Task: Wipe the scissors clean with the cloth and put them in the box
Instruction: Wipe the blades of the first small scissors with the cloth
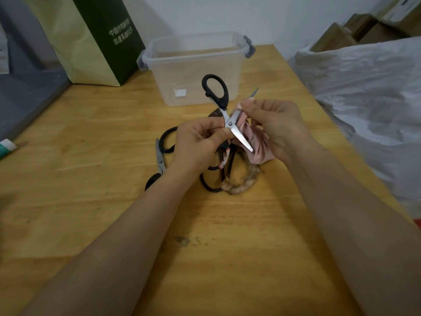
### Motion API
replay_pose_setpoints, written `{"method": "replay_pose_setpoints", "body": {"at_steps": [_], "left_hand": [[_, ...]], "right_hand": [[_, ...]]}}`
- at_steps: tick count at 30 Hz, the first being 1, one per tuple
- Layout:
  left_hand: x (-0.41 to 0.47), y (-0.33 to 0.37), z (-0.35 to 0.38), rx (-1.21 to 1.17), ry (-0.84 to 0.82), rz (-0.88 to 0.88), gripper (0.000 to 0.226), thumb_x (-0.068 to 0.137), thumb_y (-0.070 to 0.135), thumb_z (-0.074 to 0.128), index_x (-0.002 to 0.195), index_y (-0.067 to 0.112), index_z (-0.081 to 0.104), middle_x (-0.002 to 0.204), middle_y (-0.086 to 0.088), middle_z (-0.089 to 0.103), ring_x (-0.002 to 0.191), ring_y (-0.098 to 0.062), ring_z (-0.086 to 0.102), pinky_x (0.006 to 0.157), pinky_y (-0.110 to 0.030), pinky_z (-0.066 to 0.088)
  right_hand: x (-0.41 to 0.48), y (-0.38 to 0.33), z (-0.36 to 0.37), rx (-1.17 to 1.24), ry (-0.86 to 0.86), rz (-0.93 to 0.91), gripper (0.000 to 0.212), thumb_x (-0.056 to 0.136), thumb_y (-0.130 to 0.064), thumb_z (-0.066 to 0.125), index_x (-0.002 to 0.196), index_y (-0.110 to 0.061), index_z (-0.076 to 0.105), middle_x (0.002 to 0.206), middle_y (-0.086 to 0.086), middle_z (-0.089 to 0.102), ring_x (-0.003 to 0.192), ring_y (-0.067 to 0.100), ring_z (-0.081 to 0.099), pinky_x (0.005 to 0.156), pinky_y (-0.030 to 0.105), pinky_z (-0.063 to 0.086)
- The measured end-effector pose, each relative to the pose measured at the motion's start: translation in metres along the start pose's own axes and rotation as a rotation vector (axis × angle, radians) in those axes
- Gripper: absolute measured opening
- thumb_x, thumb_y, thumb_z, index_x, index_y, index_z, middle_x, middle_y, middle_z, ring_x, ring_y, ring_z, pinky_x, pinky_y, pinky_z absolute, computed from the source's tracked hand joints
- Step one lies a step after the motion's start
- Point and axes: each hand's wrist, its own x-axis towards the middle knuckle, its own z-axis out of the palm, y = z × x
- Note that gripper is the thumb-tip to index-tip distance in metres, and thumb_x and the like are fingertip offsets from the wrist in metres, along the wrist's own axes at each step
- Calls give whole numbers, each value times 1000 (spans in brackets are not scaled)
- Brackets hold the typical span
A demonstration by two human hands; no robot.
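Note:
Black-handled scissors [218, 94] are held spread open above the wooden table [91, 201]. My left hand [198, 144] grips them near the pivot, one handle loop pointing up toward the box. My right hand [271, 124] pinches a pink cloth [259, 147] around one blade, whose tip sticks out above my fingers. The other blade points down to the right over the cloth. A clear plastic box [196, 65] with grey latches stands open just beyond the hands.
Several more black-handled scissors [160, 160] lie on the table under my hands, beside a tan scrunchie-like band [241, 185]. A green paper bag [91, 37] stands at the back left. A white plastic sack [369, 99] borders the table's right edge.

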Motion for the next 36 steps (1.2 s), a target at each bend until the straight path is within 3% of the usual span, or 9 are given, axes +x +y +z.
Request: {"method": "replay_pose_setpoints", "body": {"at_steps": [4, 9, 15, 21, 25, 27, 32, 36], "left_hand": [[1, -1, -4, 22, 6, 12, 22, 85, -3, 65, 81, 18, 70, 70, 12, 71, 72, -5, 69, 70, -19, 55], [1, -1, -2, 17, -17, -2, 22, 85, -4, 64, 90, 17, 69, 74, 13, 71, 72, -3, 68, 71, -17, 54], [2, -1, -5, 29, -14, 22, 19, 86, -4, 63, 97, 11, 69, 81, 3, 71, 76, -7, 69, 74, -21, 55], [0, 1, -3, 93, -71, 52, 25, 85, -4, 63, 83, 20, 71, 70, 9, 70, 70, -7, 67, 71, -21, 55], [1, -1, -6, 53, -46, 21, 17, 85, -4, 63, 91, 9, 71, 75, -4, 71, 72, -12, 67, 73, -25, 56], [2, 0, -7, 43, -44, 16, 19, 85, -5, 63, 87, 12, 72, 74, -2, 72, 71, -12, 67, 73, -25, 57], [2, 1, -5, 12, -90, 37, 31, 85, -6, 63, 78, 24, 71, 68, 10, 72, 67, -4, 68, 65, -16, 53], [0, 0, -6, 36, -99, 51, 37, 83, -3, 65, 71, 30, 75, 70, 5, 73, 70, -11, 68, 72, -26, 56]], "right_hand": [[-4, 9, 7, -87, -112, 66, 14, 81, -7, 70, 66, -7, 71, 62, 12, 69, 57, 23, 63, 59, 29, 56], [1, 0, 4, 39, 53, 13, 12, 84, -5, 67, 72, -3, 64, 47, -1, 64, 43, 9, 60, 46, 18, 50], [-4, 6, 8, -67, -99, 74, 10, 82, -7, 70, 73, -2, 68, 57, 9, 68, 47, 15, 62, 49, 23, 53], [2, -7, -3, 0, 163, -8, 13, 81, -11, 72, 71, -7, 64, 42, -11, 58, 47, 6, 53, 40, 10, 39], [-3, 0, 3, 70, -3, 81, 11, 85, -9, 67, 77, -1, 67, 59, 7, 69, 51, 15, 64, 52, 23, 54], [-5, 0, 5, 82, -41, 81, 12, 84, -7, 67, 73, -2, 68, 59, 9, 69, 50, 17, 64, 53, 24, 55], [2, -8, -1, 11, 145, 10, 15, 82, -12, 71, 69, -9, 65, 42, -11, 57, 37, -2, 48, 40, 9, 38], [8, -8, -6, -36, 254, 41, 18, 80, -20, 74, 67, -15, 63, 53, -9, 57, 54, 6, 43, 35, 7, 32]]}}
